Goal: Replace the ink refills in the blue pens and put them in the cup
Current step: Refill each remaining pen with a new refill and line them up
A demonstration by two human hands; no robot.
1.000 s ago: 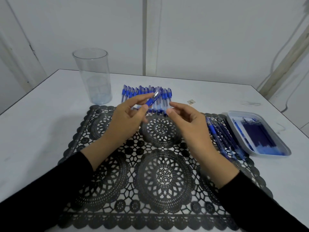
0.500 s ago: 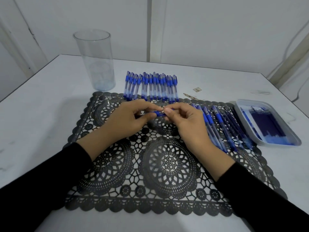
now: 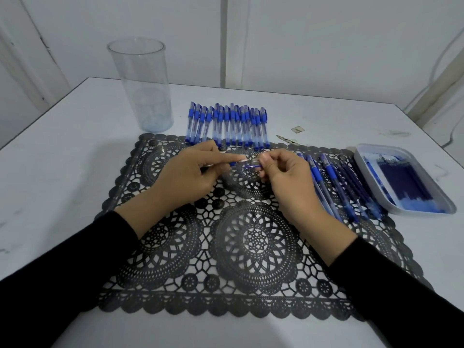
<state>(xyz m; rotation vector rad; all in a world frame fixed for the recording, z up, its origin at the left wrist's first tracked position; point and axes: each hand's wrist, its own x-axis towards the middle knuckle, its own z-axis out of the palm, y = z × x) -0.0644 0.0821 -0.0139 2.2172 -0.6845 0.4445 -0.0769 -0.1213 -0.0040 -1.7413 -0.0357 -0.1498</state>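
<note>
Blue clear-barrelled pen pinched by left hand, right hand over black lace mat; tall clear plastic cup beyond mat holds no pens; task seemingly barely begun

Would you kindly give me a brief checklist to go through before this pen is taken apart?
1. The pen is pinched by the left hand and the right hand, one at each end: ok.
2. Barrel joint loosened: cannot tell, the fingers cover it.
3. Fresh refills lie in the tray to the right: ok.
4. The cup stands upright with no pens in it: ok.
</note>
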